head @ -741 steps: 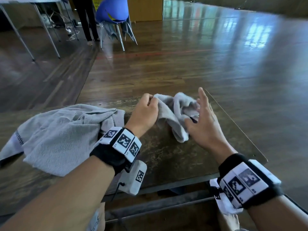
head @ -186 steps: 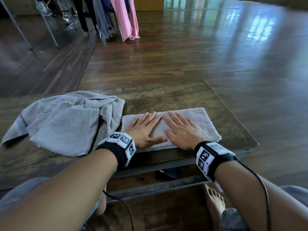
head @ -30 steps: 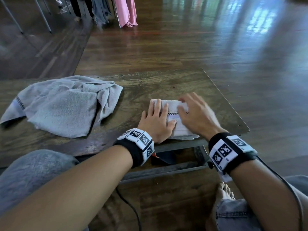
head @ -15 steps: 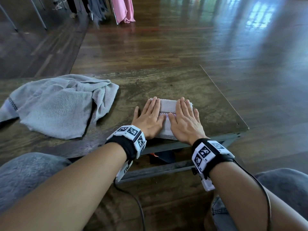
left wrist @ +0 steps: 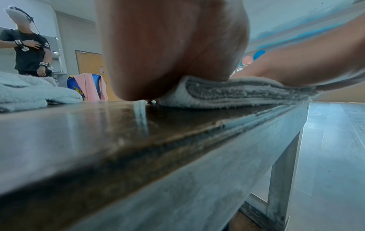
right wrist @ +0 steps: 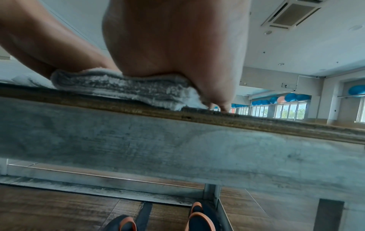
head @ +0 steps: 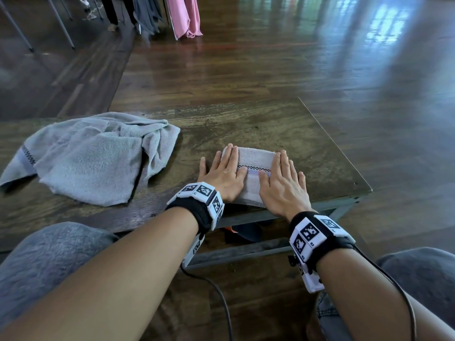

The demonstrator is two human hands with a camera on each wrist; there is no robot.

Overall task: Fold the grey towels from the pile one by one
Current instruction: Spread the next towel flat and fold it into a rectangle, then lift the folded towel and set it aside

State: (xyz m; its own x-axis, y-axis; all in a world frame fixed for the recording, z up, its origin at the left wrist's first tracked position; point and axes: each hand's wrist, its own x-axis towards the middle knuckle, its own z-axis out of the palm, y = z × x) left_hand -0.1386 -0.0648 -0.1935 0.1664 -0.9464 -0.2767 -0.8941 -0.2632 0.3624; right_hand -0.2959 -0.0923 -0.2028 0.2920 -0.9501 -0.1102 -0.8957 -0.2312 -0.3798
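Head view. Folded towel (head: 253,168) lying at near edge of table (head: 283,124), now a compact thick packet; a second ago right hand (head: 283,185) lay across it mid-fold, half a second ago both palms side by side at centre. Now spread apart toward the two ends. Judged: last fold made, smoothing stroke in progress, this towel close to done. Left hand (head: 225,175) flat on left end of folded towel, fingers (head: 227,158) straight and together, thumb off on table. Right hand flat on right end, fingers straight, little finger over the edge onto table. Nothing gripped by either; both pressing only. Pile of unfolded grey towels (head: 93,156) well left of folded towel, apart from it, not yet touched.

Left wrist view. Heel of left hand (left wrist: 171,51) bearing down on left end of folded towel (left wrist: 237,92); several layers visible in the edge. Fingers hidden behind palm. Another person standing far behind the pile.

Right wrist view. Heel of right hand (right wrist: 177,46) pressing right end of folded towel (right wrist: 122,87), towel flush near table edge. Fingertips touching table just beyond.
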